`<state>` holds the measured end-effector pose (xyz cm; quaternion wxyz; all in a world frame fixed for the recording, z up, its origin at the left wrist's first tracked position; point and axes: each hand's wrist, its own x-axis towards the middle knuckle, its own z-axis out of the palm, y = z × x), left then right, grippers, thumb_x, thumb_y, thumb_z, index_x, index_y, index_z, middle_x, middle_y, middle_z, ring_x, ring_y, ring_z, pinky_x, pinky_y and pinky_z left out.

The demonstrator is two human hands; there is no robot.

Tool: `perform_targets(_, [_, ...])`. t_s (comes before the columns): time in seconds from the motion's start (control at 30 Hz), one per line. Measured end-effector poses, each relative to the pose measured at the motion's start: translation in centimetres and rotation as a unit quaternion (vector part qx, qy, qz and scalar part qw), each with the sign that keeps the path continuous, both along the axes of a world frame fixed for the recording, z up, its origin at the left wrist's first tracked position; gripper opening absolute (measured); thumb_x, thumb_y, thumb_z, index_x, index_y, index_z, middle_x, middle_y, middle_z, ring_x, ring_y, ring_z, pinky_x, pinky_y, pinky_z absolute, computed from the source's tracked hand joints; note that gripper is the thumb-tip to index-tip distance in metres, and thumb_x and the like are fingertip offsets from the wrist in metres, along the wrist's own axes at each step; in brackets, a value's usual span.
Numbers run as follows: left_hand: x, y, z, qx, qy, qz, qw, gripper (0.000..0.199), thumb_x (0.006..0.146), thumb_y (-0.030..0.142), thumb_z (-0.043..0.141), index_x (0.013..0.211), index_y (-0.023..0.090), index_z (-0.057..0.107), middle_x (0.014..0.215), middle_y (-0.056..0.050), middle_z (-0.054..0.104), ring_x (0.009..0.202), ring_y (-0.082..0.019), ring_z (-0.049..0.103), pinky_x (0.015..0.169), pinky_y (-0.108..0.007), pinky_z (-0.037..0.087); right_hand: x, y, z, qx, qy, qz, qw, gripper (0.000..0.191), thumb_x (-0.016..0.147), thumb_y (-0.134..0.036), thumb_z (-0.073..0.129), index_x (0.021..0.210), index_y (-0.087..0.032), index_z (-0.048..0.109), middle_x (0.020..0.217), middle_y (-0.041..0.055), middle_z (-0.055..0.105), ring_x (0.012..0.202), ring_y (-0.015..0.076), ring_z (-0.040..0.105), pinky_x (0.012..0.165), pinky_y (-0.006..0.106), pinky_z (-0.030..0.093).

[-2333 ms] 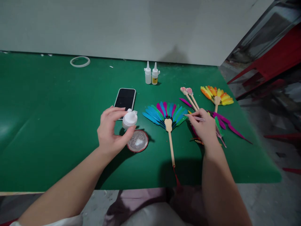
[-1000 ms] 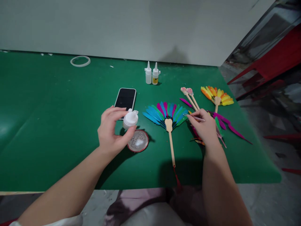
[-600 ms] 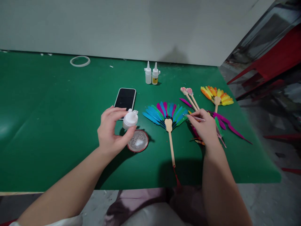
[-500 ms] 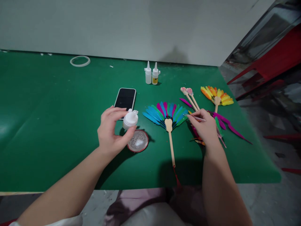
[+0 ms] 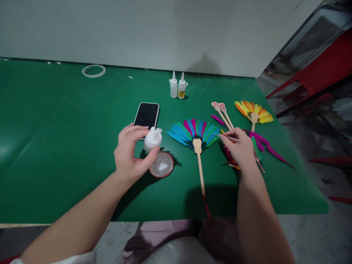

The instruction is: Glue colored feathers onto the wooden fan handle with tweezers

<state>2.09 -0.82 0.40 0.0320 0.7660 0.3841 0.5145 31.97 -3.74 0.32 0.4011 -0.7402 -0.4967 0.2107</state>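
Between its thumb and fingers, my left hand (image 5: 130, 150) grips a small white glue bottle (image 5: 153, 139), held over the table. Below the bottle lies a round shallow dish (image 5: 161, 165) with a red rim and whitish bits in it. My right hand (image 5: 242, 146) pinches a pair of metal tweezers (image 5: 231, 138), whose tips are at the right edge of a blue, green and magenta feather fan (image 5: 197, 145). That fan lies flat, its wooden handle toward me and a red tassel at the end. Loose feathers (image 5: 258, 141) lie partly hidden under and beside my right hand.
Behind my left hand lies a phone (image 5: 147, 115). Two small glue bottles (image 5: 177, 88) stand near the wall. At the right are a yellow-orange feather fan (image 5: 254, 113) and wooden sticks with pink tops (image 5: 223, 112). A white ring (image 5: 94, 71) lies far left; a red chair (image 5: 321, 69) stands beyond the table.
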Motion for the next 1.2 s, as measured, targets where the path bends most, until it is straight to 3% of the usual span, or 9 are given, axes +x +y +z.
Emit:
perform_targets(0.83, [-0.01,-0.03,0.04,-0.005,0.006,0.004,1.0,0.032,0.07,0.025,0.065,0.102,0.026,0.057,0.093,-0.003,0.065,0.096,-0.023,0.061,0.098,-0.047,0.045,0.08,-0.02,-0.1,0.007,0.029,0.011,0.999,0.021,0.071,-0.039,0.067,0.073,-0.021,0.058,0.064,-0.0015,0.06,0.054,0.0131,0.055,0.056,0.028,0.048])
perform_targets(1.2, [0.01,-0.17,0.23,-0.013,0.012,0.002,1.0,0.034,0.071,0.025,0.065,0.103,0.027,0.055,0.094,-0.003,0.065,0.097,-0.023,0.061,0.099,-0.048,0.045,-0.04,-0.03,-0.2,-0.002,0.011,0.01,1.0,0.02,0.072,-0.039,0.066,0.072,-0.021,0.058,0.068,-0.0011,0.061,0.058,0.0138,0.056,0.062,0.03,0.049])
